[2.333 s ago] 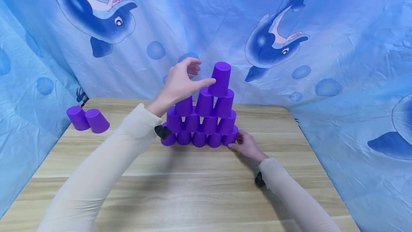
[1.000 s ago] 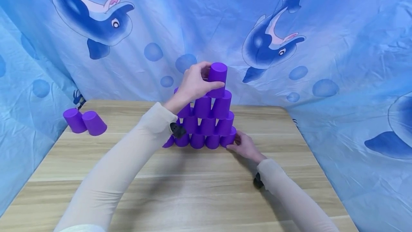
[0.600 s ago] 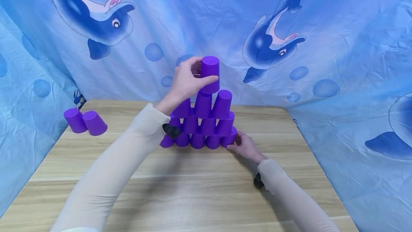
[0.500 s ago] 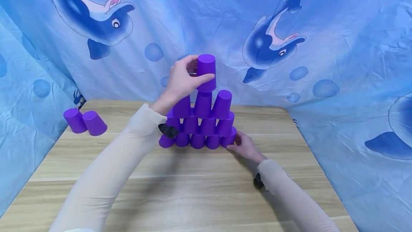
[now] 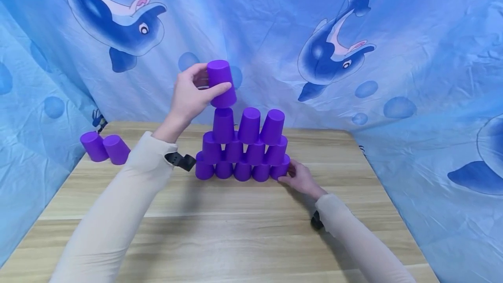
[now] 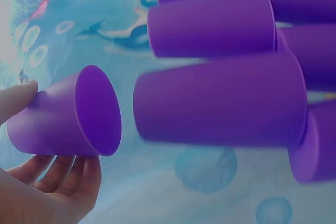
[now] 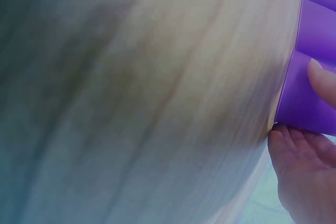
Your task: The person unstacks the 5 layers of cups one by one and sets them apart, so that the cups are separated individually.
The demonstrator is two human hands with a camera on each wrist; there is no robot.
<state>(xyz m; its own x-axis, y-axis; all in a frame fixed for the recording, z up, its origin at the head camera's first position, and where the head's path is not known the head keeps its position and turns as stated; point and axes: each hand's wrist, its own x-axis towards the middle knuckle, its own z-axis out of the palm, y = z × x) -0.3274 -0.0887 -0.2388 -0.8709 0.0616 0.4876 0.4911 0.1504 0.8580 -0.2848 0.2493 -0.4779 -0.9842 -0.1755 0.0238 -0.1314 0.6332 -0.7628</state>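
My left hand (image 5: 186,94) holds an upside-down purple cup (image 5: 220,72) between thumb and fingers, slightly tilted. This cup hangs just above the leftmost third-row cup (image 5: 223,128) of a stacked cup wall; the left wrist view shows a gap between the two. Two more cups, a middle one (image 5: 249,126) and a right one (image 5: 273,128), complete that row. Low at the right end, my right hand (image 5: 301,181) grips the outermost bottom-row cup (image 5: 279,172), thumb on the near side (image 7: 324,82) and fingers around its outer side. Several inverted cups form the two lower rows.
Two more purple cups (image 5: 94,146) stand inverted side by side at the table's far left, partly behind the left sleeve. The wooden table (image 5: 235,230) reaches back to a blue dolphin-print curtain (image 5: 259,34).
My left hand has taken hold of the cup that stood on top at the right, lifted it and carried it left. My right hand stays at the bottom-right cup.
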